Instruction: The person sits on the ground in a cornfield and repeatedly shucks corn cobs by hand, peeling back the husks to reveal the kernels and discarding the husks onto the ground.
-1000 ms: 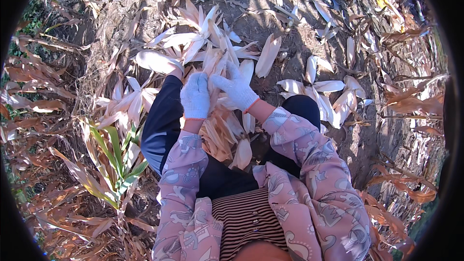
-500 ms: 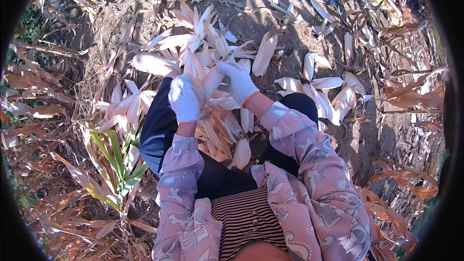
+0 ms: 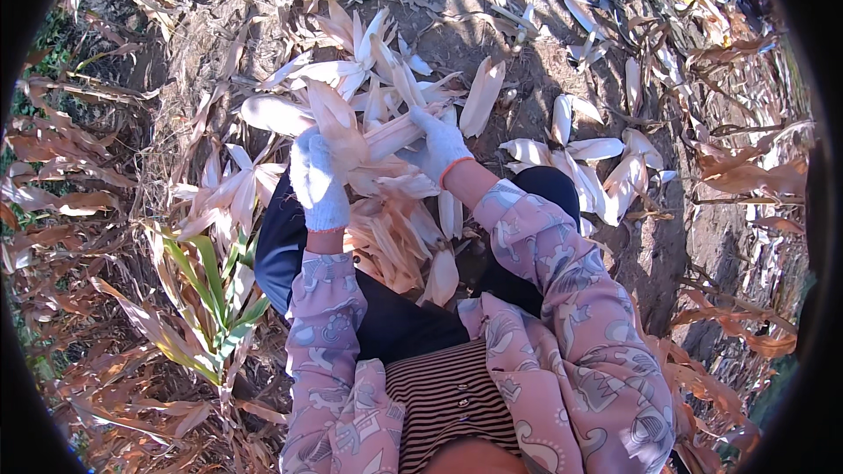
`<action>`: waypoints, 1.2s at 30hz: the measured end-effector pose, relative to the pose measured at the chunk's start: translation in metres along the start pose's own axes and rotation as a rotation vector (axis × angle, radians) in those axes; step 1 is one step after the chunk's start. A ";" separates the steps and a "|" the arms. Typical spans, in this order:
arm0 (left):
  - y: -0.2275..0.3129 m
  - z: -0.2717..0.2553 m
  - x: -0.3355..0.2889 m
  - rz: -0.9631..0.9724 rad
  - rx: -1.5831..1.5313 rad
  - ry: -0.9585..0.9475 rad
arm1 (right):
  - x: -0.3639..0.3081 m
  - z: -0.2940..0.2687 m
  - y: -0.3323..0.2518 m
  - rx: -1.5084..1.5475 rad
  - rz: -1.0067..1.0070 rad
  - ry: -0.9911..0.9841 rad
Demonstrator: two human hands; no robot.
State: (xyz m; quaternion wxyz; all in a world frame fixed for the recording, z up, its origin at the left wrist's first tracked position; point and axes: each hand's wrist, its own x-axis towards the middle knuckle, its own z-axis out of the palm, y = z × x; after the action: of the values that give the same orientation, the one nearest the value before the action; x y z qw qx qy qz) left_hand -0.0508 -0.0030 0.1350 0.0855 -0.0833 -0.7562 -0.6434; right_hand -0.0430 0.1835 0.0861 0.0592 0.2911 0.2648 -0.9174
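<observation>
Striped top of thin brown and black bands (image 3: pixel 443 386), under a pink long-sleeved jacket with grey-and-white print (image 3: pixel 580 342): on the near side of the husk heap. Husk heap, loose strips of dry, peach-tan corn leaf (image 3: pixel 391 241): between dark-trousered legs. Upright plant with long green and yellowing leaves (image 3: pixel 211 285): left of the heap. Left hand, white knitted glove with orange edging (image 3: pixel 318 177): just beyond the heap's left side; fingers curled against the broad leaf of the husk bundle, their tips hidden. Right hand, matching glove (image 3: pixel 436 147): beyond the heap's right side; fingers closed on the bundle's other end. Husk bundle, elongated, pale pinkish-tan, dry (image 3: pixel 392 134): beyond the heap, between both hands; contents cannot be told. Splayed cream husks (image 3: pixel 593 151): far right of the heap.
</observation>
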 end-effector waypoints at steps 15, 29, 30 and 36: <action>-0.007 0.024 -0.006 0.006 0.363 -0.133 | 0.005 0.000 -0.007 0.068 0.085 -0.030; 0.021 0.076 -0.047 -0.212 -0.256 -0.066 | -0.006 -0.005 0.024 0.236 0.194 -0.090; 0.024 0.086 -0.038 -0.228 -0.349 0.098 | 0.002 -0.010 0.028 0.231 0.179 -0.081; -0.012 0.040 -0.019 -0.632 -0.896 0.017 | 0.005 0.001 -0.003 -0.024 0.045 -0.311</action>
State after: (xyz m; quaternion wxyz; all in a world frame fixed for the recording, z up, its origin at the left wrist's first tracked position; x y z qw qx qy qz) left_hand -0.0358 0.0345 0.1131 -0.1496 0.1247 -0.3959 -0.8974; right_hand -0.0483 0.1859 0.0852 0.1235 0.1509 0.2566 -0.9467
